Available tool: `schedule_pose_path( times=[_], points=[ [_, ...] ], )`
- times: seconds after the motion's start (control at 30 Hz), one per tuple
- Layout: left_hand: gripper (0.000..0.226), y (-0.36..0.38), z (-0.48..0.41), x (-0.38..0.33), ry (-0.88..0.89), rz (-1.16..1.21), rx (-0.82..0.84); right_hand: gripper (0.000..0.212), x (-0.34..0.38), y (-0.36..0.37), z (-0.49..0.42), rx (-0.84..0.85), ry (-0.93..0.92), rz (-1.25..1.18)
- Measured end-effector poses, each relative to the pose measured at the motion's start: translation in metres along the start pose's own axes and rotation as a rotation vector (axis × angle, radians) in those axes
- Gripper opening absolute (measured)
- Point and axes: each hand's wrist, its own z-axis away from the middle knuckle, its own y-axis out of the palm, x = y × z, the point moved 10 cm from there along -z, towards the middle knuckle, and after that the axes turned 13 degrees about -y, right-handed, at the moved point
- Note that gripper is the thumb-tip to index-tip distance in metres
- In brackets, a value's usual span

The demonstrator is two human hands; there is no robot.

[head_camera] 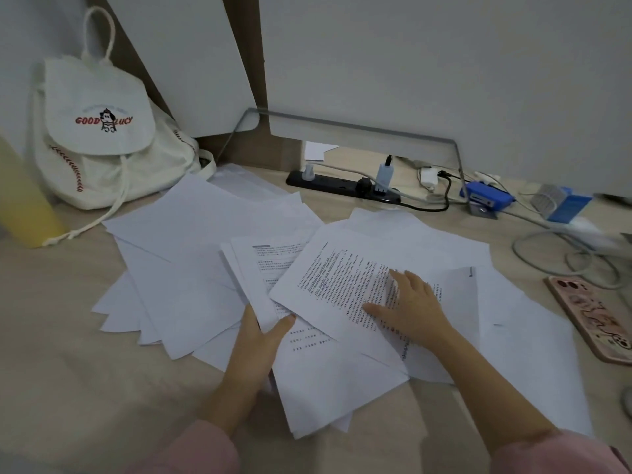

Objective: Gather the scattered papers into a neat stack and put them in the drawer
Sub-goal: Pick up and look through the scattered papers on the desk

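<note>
**Hands**
- Left hand (260, 340): clamped on the near-left edge of a bundle of printed sheets (256, 268). The thumb lies on top. The fingers are underneath and hidden.
- Right hand (410, 309): flat and palm-down, with the fingers straight and spread apart. It presses on a single printed sheet (342, 278) that lies tilted across the bundle.
- A pink sleeve (191, 453) covers each forearm at the near edge of the view.

**Task item**
- The papers (191, 234) lie loose over the middle of the desk (68, 354), overlapping at many angles.
- Blank sheets fan out to the left and far side.
- More blank sheets lie to the right, under and beyond the right forearm.
- The printed sheets are in the centre, between the two hands.

**Surroundings**
- White drawstring backpack (99, 131): far left, against the wall, lettered "GOOD LUCY". Its cord trails onto the desk near the leftmost sheets.
- Yellow container (20, 200): left edge, blurred.
- Black power strip (335, 186): far centre, just beyond the papers.
- Blue box (487, 196): right of the strip.
- Phone in a pink patterned case (591, 316): right side, just beside the rightmost sheets.
</note>
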Motion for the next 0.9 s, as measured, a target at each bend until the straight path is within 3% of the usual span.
schedule_pose_path(
  times=[0.2, 0.57, 0.73, 0.8, 0.9],
  points=[
    [0.027, -0.008, -0.005, 0.000, 0.016, -0.095, -0.098, 0.089, -0.048, -0.035, 0.006, -0.080, 0.107, 0.043],
    [0.031, -0.009, -0.004, 0.002, -0.021, -0.022, -0.086, 0.099, -0.075, -0.040, 0.014, 0.012, 0.141, 0.117],
    [0.030, -0.011, -0.007, 0.006, -0.053, -0.011, -0.092, 0.093, -0.078, -0.047, 0.009, 0.014, 0.141, 0.171],
    [0.033, -0.011, -0.008, 0.008, -0.070, -0.001, -0.095, 0.084, -0.080, -0.051, 0.009, -0.017, 0.161, 0.206],
    [0.037, -0.010, -0.008, 0.008, -0.082, 0.018, -0.094, 0.045, -0.083, -0.049, 0.010, -0.069, 0.183, 0.066]
  ],
)
